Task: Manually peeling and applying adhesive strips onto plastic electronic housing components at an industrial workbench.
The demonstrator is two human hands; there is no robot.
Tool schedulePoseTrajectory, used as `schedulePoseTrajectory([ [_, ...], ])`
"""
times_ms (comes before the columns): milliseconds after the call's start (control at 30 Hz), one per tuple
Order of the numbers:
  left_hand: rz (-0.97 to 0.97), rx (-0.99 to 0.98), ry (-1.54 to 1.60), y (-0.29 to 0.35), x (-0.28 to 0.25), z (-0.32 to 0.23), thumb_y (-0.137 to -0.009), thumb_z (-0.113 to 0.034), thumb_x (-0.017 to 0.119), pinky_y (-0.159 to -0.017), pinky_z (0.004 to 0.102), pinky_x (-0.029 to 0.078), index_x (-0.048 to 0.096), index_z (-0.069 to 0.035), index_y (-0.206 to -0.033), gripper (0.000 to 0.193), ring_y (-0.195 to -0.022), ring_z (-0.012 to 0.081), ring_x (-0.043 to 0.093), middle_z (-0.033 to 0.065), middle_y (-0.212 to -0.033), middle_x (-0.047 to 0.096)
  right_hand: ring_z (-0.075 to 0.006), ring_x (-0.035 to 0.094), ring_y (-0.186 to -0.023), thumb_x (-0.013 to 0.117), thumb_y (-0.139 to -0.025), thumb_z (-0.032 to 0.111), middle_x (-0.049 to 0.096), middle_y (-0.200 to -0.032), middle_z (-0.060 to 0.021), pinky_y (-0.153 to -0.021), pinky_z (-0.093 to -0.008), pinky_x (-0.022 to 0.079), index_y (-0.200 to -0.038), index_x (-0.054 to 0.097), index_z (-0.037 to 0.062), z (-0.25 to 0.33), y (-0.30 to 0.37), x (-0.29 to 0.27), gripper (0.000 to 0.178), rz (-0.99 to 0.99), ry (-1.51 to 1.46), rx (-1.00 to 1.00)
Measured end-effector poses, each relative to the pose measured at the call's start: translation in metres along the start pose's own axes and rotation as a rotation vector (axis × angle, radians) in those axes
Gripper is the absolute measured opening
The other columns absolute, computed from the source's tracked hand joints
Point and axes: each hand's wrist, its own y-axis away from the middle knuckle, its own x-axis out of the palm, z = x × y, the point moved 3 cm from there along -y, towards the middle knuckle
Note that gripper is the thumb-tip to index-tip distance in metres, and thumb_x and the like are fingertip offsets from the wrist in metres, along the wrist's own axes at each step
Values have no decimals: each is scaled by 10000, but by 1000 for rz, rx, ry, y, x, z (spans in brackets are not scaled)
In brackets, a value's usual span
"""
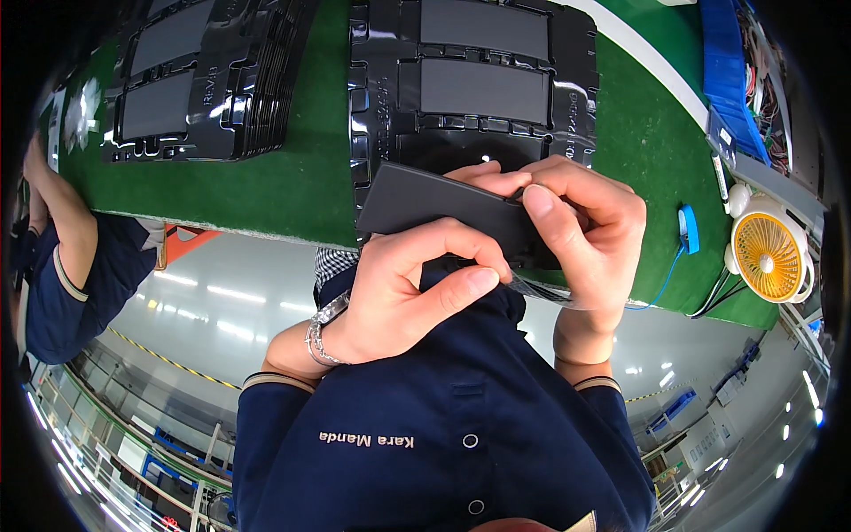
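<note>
Both of my hands hold a flat, dark grey rectangular panel [434,200], tilted above the near end of a black moulded tray [359,106]. My left hand [403,288] is closed at its near side, fingers curled and thumb toward the right. My right hand [589,226] pinches with thumb and forefinger at the panel's right end. Fingertips show past the far edge; which hand they belong to is unclear. Something thin and shiny, perhaps clear film [539,288], shows below my right hand. Similar grey panels [484,91] lie in the tray's recesses.
A stack of black trays [257,106] stands at the left on the green table [310,191]. To the right are a blue strap with a cord [688,229], a yellow-and-white fan [768,259], a marker [720,182] and a blue bin [734,80]. Another person's arm [66,208] is at far left.
</note>
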Motion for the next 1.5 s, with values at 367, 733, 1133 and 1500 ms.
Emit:
schedulePoseTrajectory([
  [367,-56,55,-26,0,2,-1,-857,-60,660,-978,365,432,681,-29,-873,41,-1302,294,465,182,-1290,586,-84,533,-595,655,-833,44,625,-693,-52,-515,-229,397,-816,669,-34,4,0,0,81,3,30,54],
  [733,-113,-27,104,4,-1,5,-869,-46,643,-1028,365,373,663,3,-901,62,-1319,277,444,215,-1334,540,-91,599,-645,789,-762,111,634,-737,-40,-590,-233,479,-925,647,5,-5,5,-7,241,-121,159,102],
  [1133,-444,55,-30,22,-52,4,-932,-115,562,-968,356,403,611,-7,-949,119,-1127,238,540,119,-1120,564,-114,584,-599,702,-835,126,618,-664,-72,-600,-263,475,-1012,660,50,-38,-6,-25,197,-34,455,86],
  [1500,-348,-135,42,1,-32,-1,-920,1,579,-690,195,471,522,-7,-1146,233,-865,57,578,33,-993,612,-37,593,-654,748,-807,64,676,-749,-17,-560,-178,446,-1076,581,26,-16,7,-20,318,-178,267,-19],
])
